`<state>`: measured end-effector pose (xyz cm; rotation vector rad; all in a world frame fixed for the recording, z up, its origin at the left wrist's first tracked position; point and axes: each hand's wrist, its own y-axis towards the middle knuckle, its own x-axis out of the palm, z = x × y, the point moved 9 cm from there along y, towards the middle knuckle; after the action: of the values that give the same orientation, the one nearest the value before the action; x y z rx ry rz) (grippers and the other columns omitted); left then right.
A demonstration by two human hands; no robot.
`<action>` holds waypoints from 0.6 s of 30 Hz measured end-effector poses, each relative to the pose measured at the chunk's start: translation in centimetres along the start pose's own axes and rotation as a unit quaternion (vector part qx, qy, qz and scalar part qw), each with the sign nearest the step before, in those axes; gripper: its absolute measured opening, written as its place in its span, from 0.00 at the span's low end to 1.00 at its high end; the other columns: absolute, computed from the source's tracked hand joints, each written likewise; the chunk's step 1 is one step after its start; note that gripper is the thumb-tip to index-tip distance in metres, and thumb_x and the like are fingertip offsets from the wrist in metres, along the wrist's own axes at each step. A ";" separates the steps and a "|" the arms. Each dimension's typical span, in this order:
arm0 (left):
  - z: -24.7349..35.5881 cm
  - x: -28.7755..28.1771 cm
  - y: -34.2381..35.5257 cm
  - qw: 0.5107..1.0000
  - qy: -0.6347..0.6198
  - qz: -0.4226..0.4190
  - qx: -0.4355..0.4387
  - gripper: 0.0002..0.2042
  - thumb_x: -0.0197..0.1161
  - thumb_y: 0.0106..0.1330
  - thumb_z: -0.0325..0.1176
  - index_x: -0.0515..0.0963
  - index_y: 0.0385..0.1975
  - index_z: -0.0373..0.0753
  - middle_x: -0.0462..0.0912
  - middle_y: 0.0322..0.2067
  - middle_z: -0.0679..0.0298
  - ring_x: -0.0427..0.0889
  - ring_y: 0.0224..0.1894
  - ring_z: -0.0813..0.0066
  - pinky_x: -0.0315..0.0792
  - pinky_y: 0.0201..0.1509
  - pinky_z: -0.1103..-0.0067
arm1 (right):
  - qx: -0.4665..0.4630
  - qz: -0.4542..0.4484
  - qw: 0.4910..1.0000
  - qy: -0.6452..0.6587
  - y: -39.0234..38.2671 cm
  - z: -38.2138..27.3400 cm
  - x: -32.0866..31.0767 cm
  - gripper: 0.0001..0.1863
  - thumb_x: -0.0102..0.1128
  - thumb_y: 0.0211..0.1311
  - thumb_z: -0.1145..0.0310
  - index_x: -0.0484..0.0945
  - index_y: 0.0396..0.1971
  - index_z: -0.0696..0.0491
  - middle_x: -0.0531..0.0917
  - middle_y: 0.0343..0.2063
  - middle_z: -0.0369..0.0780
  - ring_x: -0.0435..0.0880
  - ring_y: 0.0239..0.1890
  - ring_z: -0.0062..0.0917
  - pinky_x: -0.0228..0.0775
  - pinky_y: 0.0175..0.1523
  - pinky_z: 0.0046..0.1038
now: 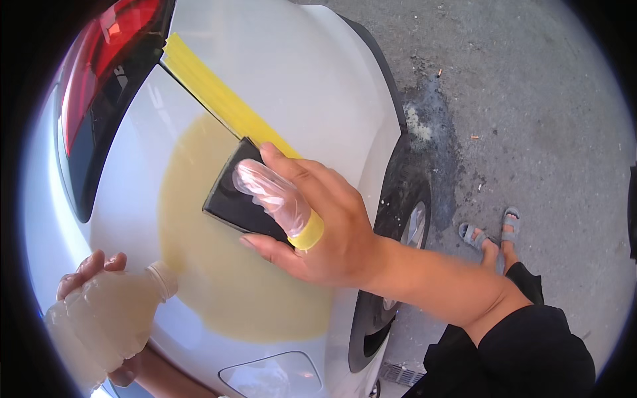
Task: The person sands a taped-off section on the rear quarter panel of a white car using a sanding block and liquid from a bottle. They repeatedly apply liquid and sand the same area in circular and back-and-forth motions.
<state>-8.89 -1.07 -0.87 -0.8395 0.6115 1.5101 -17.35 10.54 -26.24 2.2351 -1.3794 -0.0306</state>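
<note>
In the head view, the right hand (pixel 335 222) grips a flat black block (pixel 224 197) by its opposite edges: the thumb bends round the near side, fingers take the far side, and one finger, wrapped in clear plastic with a yellow band (pixel 307 232) at its base, lies along the top. The block sits over a dull yellowish patch (pixel 199 285) on the pale car panel (pixel 126 159), toward its far side. To work it well, I would keep the whole underside level and spread the pressure evenly, since a tipped edge could dig in; whether the face lies fully flat cannot be told from above.

The block's far corner is right by the panel seam and a strip of yellow tape (pixel 222 99) that runs beside it. Short, controlled strokes seem wise there, so that the corner neither catches the seam nor lifts the tape.

At the near left, the left hand (pixel 86 270) is wrapped around a cloudy plastic bottle (pixel 99 322), fingers closed on its far side. The bottle is tilted with its neck toward the patch; whether liquid is coming out cannot be told. A light squeeze, aimed just ahead of the block, would likely wet the surface without flooding it.
</note>
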 end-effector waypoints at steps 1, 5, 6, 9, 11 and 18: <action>0.3 -0.3 0.3 1.000 0.001 0.003 0.000 0.46 0.65 0.56 0.68 0.64 0.69 0.43 0.69 0.67 0.47 0.75 0.66 0.46 0.63 0.73 0.53 | 0.010 0.002 1.000 0.013 0.6 -0.2 0.1 0.47 0.81 0.48 0.59 0.67 0.68 0.56 0.77 0.62 0.53 0.83 0.56 0.45 0.77 0.58 0.38; 1.0 1.5 0.5 1.000 0.003 0.027 0.003 0.44 0.64 0.59 0.66 0.64 0.68 0.42 0.69 0.66 0.46 0.76 0.65 0.47 0.66 0.72 0.55 | -0.012 -0.026 0.999 -0.034 -7.8 1.0 -3.0 0.42 0.80 0.50 0.60 0.70 0.64 0.58 0.75 0.62 0.57 0.83 0.55 0.46 0.77 0.56 0.39; 1.3 1.4 0.9 1.000 0.005 0.023 -0.003 0.43 0.63 0.59 0.66 0.64 0.68 0.42 0.69 0.66 0.45 0.76 0.65 0.47 0.66 0.71 0.55 | 0.004 -0.032 0.999 -0.019 -8.1 0.6 -3.5 0.40 0.80 0.51 0.60 0.71 0.63 0.57 0.75 0.62 0.58 0.83 0.55 0.46 0.77 0.56 0.39; 2.2 0.9 0.6 1.000 0.011 0.022 -0.016 0.42 0.60 0.61 0.65 0.64 0.68 0.41 0.69 0.66 0.45 0.76 0.65 0.47 0.66 0.71 0.54 | 0.008 -0.029 1.000 0.000 -8.4 0.0 -3.2 0.40 0.80 0.52 0.59 0.71 0.63 0.57 0.75 0.62 0.59 0.83 0.54 0.48 0.77 0.56 0.40; 2.5 0.7 0.1 1.000 0.015 0.022 -0.016 0.41 0.58 0.63 0.65 0.64 0.69 0.40 0.69 0.66 0.45 0.76 0.65 0.46 0.66 0.71 0.54 | 0.005 -0.014 1.000 -0.001 -5.4 0.0 -1.7 0.39 0.80 0.51 0.61 0.71 0.62 0.56 0.74 0.63 0.58 0.82 0.54 0.47 0.78 0.53 0.40; 9.3 7.7 -9.4 0.994 0.091 0.052 0.029 0.39 0.52 0.67 0.64 0.63 0.69 0.40 0.68 0.67 0.44 0.75 0.65 0.45 0.66 0.71 0.53 | -0.059 -0.034 0.998 0.002 -18.4 -2.8 -7.0 0.41 0.79 0.48 0.63 0.71 0.63 0.56 0.73 0.64 0.55 0.81 0.54 0.45 0.75 0.53 0.39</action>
<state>-1.01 11.99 -0.60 -0.9195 0.8412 1.5108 -4.67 24.11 -33.38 2.1805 -1.2658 -0.1276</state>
